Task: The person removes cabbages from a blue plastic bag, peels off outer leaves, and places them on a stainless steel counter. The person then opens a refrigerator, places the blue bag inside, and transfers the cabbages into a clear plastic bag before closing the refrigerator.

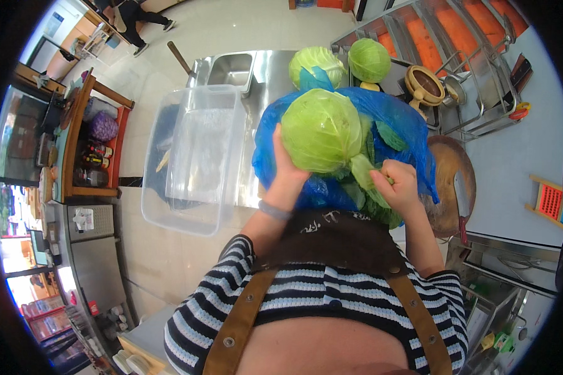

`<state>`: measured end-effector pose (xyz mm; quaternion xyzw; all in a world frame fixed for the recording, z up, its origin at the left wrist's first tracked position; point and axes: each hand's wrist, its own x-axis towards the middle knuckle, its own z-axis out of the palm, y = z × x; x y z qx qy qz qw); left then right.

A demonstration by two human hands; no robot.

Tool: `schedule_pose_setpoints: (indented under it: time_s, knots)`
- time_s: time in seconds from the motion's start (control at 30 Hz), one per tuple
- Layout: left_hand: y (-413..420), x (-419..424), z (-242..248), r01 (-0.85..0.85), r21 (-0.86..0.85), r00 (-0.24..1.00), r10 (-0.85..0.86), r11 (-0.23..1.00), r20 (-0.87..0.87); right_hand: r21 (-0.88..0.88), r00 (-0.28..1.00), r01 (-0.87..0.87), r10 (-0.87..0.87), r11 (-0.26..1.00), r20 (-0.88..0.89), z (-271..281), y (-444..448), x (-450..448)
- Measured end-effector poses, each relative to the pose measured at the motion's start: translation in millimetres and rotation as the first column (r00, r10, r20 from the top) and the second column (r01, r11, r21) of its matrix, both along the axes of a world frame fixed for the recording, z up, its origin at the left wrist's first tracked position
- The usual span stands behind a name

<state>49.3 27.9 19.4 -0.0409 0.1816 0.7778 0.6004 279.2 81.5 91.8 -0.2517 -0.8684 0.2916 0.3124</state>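
A round green cabbage (320, 129) is held up above an open blue plastic bag (274, 115). My left hand (286, 161) supports it from its left side, fingers partly hidden behind the head. With my right hand (396, 183) I grip an outer cabbage leaf (365, 173) at the cabbage's lower right, between thumb and curled fingers. Loose darker green leaves (389, 135) lie in the bag beneath. Two more cabbages, one paler (315, 65) and one round and green (369, 60), sit beyond the bag.
A clear plastic bin (225, 220) stands left, overlapping the steel table (270, 65) with its inset steel pan (232, 70). To the right, a cleaver (460, 197) lies on a round wooden chopping board (438, 187). A person (131, 21) is at the far upper left.
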Motion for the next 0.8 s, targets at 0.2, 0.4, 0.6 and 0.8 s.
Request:
schedule_pose_setpoints:
  time_s: [0.2, 0.4, 0.6, 0.8]
  knots:
    - [3, -14, 14, -0.119, 0.112, 0.978, 0.135, 0.987, -0.158, 0.1, 0.981, 0.143, -0.155, 0.985, 0.12, -66, 30, 10]
    - [1, -22, 17, -0.127, 0.166, 0.963, 0.161, 0.978, -0.214, 0.145, 0.922, 0.362, -0.377, 0.921, 0.094, -64, 49, -9]
    - [-6, -10, 14, -0.097, 0.135, 0.954, 0.131, 0.986, -0.269, -0.083, 0.976, 0.125, -0.138, 0.989, -0.171, 30, 28, -53]
    - [-9, -9, 2, -0.02, 0.233, 0.934, 0.102, 0.972, -0.342, -0.042, 0.994, -0.083, 0.085, 0.996, 0.073, 89, 31, -72]
